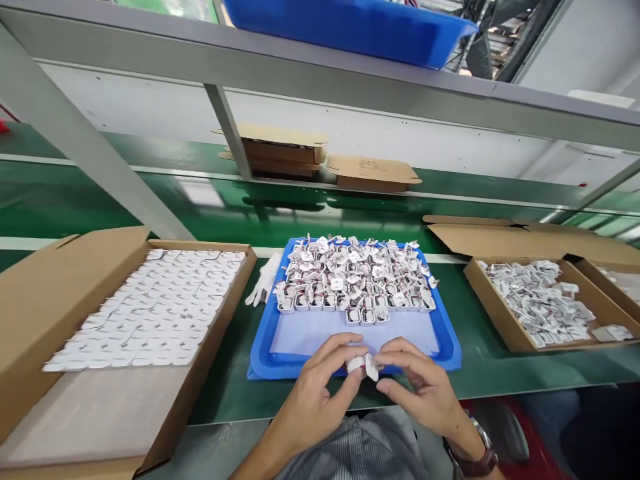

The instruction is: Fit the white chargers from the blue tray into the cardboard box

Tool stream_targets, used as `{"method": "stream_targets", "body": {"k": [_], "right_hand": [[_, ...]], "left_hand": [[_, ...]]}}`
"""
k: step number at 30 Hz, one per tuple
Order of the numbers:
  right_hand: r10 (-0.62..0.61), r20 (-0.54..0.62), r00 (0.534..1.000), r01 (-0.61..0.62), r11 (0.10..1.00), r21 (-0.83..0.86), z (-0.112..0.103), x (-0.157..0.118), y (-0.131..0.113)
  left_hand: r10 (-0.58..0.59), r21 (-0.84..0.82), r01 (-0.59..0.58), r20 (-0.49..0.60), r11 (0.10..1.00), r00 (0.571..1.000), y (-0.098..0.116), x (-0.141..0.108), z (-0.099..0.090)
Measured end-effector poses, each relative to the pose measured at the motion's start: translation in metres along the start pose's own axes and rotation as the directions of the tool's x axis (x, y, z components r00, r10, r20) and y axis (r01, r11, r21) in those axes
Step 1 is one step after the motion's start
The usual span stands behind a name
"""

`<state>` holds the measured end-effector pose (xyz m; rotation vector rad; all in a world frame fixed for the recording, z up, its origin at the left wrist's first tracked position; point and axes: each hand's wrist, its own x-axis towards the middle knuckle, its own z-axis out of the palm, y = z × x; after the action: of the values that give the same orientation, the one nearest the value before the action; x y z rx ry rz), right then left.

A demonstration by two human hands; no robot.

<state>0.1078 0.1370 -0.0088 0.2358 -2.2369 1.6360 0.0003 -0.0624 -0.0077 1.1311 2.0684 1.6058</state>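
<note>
Above the near edge of the blue tray [453,350], my left hand [320,387] pinches a small white plastic housing [355,364] between thumb and fingers. My right hand [425,383] has its fingertips at a small white cover piece [371,368] standing at the housing's open side. A bit of red wire shows between the two parts. Rows of similar white housings [367,315] with loose covers and wires fill the far part of the tray. White paper [310,333] lines the tray's near part.
On the left, an open cardboard box [220,333] holds rows of flat white pieces [160,310]. Another cardboard box [493,317] on the right contains loose white parts [543,300]. A white glove [264,280] lies beside the tray. Overhead, a shelf beam [320,73] carries a blue bin [340,27].
</note>
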Motion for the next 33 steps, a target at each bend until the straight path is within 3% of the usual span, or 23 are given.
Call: {"method": "stream_targets", "body": {"k": [3, 7, 10, 20, 27, 33], "right_hand": [[-0.048, 0.01, 0.999, 0.048, 0.999, -0.001, -0.001, -0.001, 0.002], [-0.227, 0.022, 0.974, 0.228, 0.964, -0.14, -0.003, 0.005, 0.001], [-0.306, 0.055, 0.951, 0.31, 0.938, -0.152, 0.0, 0.011, -0.002], [-0.336, -0.044, 0.941, 0.317, 0.919, -0.234, 0.013, 0.015, -0.005], [-0.304, -0.122, 0.945, 0.273, 0.937, -0.218, 0.012, 0.002, -0.004], [-0.308, -0.101, 0.946, 0.281, 0.934, -0.221, 0.015, -0.001, 0.0]], "left_hand": [[0.024, -0.014, -0.024, 0.005, 1.0, 1.0, -0.001, 0.002, -0.001], [0.037, -0.043, -0.035, 0.037, 0.998, 0.999, -0.002, 0.006, -0.001], [0.047, -0.051, -0.044, 0.064, 0.998, 0.997, -0.004, 0.008, -0.001], [-0.127, -0.199, 0.141, 0.08, 0.97, 0.989, -0.031, 0.004, 0.005], [-0.114, -0.263, 0.128, 0.069, 0.956, 0.991, -0.01, 0.005, 0.004], [-0.094, -0.251, 0.093, 0.008, 0.964, 0.996, -0.002, 0.005, 0.011]]}}
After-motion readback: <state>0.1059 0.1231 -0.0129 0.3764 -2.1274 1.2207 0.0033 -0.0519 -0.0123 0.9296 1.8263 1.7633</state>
